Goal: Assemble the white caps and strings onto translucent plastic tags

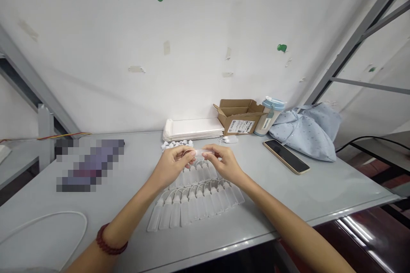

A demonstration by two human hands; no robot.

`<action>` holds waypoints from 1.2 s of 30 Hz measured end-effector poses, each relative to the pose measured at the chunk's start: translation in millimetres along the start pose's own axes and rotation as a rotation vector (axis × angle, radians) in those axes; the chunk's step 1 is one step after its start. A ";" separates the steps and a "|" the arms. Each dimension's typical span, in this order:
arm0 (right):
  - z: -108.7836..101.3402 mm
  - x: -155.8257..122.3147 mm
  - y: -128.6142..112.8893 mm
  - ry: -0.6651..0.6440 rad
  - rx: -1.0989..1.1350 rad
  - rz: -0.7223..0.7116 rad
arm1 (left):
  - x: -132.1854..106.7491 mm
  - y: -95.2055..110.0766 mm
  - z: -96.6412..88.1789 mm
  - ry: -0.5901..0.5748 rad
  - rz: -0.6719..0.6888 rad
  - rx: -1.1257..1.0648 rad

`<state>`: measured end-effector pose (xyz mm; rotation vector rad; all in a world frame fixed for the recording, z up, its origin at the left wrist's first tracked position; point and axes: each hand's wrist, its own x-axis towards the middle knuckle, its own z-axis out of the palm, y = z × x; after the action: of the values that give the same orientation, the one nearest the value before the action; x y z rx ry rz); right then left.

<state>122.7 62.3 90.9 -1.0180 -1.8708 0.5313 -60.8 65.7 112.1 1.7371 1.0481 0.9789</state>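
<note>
My left hand and my right hand meet above the middle of the table. Both are closed, their fingers pinching opposite ends of a small translucent plastic bottle held sideways. Much of this bottle is hidden by the fingers. Below the hands, a front row of similar translucent bottles with white necks and looped cords lies on the table. A second row of bottles lies behind it, partly covered by my hands. Small white pieces, like caps, sit in a cluster just beyond my left hand.
Against the wall are a stack of white flat trays, an open cardboard box and a blue-lidded cup. A light blue cloth bag and a phone lie at right. A blurred-out purple item and white cable are left.
</note>
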 end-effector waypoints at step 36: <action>-2.3 2.3 -4.2 -0.105 0.618 0.432 | -9.4 -1.6 8.7 0.102 0.262 0.347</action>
<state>122.3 61.7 96.1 -0.9703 -1.4149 1.3417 -56.5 55.1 106.1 2.1705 1.1252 1.1063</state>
